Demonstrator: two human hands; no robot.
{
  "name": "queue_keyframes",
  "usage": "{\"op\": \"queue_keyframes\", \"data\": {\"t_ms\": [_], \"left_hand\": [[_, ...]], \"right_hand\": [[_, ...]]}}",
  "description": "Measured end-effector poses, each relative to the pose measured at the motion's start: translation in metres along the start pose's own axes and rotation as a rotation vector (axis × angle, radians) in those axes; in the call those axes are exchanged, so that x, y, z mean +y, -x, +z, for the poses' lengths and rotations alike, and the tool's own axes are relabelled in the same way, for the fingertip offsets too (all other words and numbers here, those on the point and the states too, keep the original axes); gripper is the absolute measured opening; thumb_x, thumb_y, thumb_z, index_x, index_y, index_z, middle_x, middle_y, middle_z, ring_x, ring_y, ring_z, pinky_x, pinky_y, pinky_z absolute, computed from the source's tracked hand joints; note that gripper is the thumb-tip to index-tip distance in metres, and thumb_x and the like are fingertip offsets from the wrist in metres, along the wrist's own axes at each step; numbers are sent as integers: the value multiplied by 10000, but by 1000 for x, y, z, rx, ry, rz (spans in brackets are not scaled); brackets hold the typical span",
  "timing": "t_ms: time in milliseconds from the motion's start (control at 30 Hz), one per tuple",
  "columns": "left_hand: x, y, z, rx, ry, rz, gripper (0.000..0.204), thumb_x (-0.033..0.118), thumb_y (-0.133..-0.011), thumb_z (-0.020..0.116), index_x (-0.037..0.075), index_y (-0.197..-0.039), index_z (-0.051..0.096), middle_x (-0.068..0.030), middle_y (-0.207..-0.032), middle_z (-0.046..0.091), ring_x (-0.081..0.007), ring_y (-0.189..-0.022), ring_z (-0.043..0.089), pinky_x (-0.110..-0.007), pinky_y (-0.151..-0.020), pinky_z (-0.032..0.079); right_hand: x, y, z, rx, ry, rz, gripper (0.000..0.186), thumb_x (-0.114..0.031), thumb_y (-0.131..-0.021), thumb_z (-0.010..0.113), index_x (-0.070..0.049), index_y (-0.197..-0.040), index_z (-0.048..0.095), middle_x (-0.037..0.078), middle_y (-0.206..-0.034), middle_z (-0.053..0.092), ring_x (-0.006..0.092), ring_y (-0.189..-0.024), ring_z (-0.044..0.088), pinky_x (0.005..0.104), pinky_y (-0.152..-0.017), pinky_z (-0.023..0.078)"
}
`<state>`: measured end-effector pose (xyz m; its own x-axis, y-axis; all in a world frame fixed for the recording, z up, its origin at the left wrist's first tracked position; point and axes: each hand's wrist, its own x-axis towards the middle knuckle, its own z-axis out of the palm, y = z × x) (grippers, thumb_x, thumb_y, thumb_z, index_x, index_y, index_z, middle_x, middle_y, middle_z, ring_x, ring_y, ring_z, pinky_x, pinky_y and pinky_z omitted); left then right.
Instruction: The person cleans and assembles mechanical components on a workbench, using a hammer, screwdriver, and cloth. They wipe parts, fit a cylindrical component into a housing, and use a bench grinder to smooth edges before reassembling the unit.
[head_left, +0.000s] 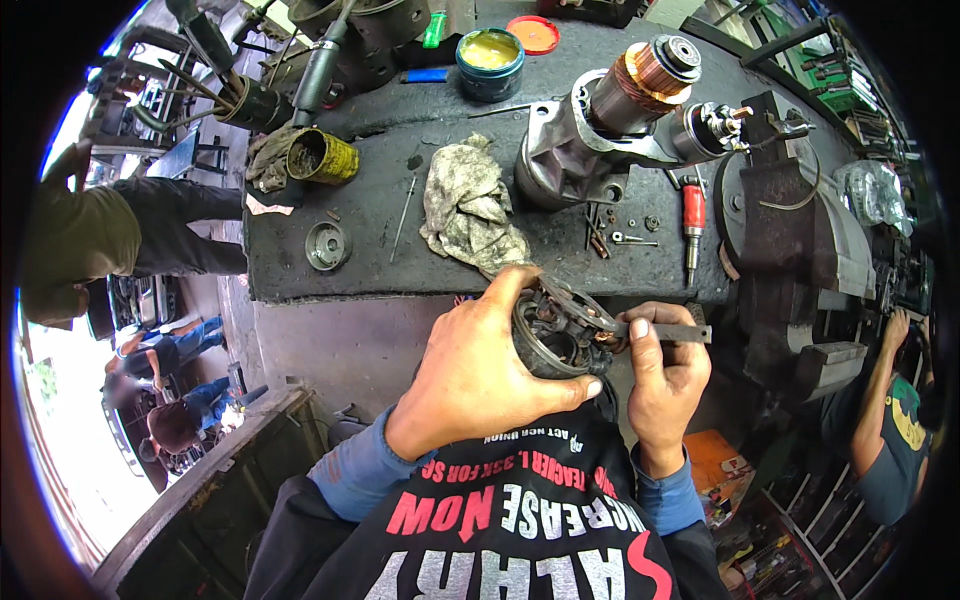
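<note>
Close to my body, just below the bench's front edge, my left hand [483, 365] grips a dark round metal housing [550, 335] with internal fittings, fingers over its rim and thumb along its lower side. My right hand [663, 375] is closed on a flat dark metal bar [690, 332], whose left end is at the housing's right side, partly hidden. Beyond them on the bench lie a dirty rag [470, 200], small bolts, nuts and a wrench [630, 240], and a red-handled tool [692, 230]. A motor assembly [560, 150] with a copper-banded armature [645, 85] stands behind these.
The dark workbench [380, 280] holds a yellow can [322, 160], grease tub [490, 70] and small metal cup [328, 246]. A large vise [800, 250] is at right. People stand at left [130, 230], sit farther back [190, 420], and another's arm [880, 400] reaches in at right.
</note>
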<state>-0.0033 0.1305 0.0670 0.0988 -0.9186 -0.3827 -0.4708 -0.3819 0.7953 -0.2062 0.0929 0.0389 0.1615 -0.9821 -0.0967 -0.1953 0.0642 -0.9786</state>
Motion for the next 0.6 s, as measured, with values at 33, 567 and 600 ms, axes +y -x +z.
{"op": "queue_keyframes", "data": {"t_ms": [33,567,600], "left_hand": [[-3,-1,1,-9,69,0,927,255,-619,1018,-46,-1365,560,-150,-1163,763,-230,-1050,750,-383,-974,579],[-68,-18,34,27,475,509,858,98,-594,989,42,-1313,524,-157,-1336,577,-259,-1314,548,-406,-1146,435],[-75,-23,36,27,477,498,843,97,-605,980,44,-1309,519,-157,-1338,575,-256,-1317,543,-403,-1140,438]], "right_hand": [[-1,2,0,10,45,-59,121,-70,-1034,667,43,-1077,679,92,-920,733,147,-801,704,272,-716,542],[-21,9,-9,-64,281,-690,313,73,-817,721,53,-1119,641,197,-966,717,347,-795,717,417,-735,596],[-14,6,-8,-69,295,-649,315,82,-815,731,54,-1117,645,192,-973,723,346,-815,728,411,-745,597]]}}
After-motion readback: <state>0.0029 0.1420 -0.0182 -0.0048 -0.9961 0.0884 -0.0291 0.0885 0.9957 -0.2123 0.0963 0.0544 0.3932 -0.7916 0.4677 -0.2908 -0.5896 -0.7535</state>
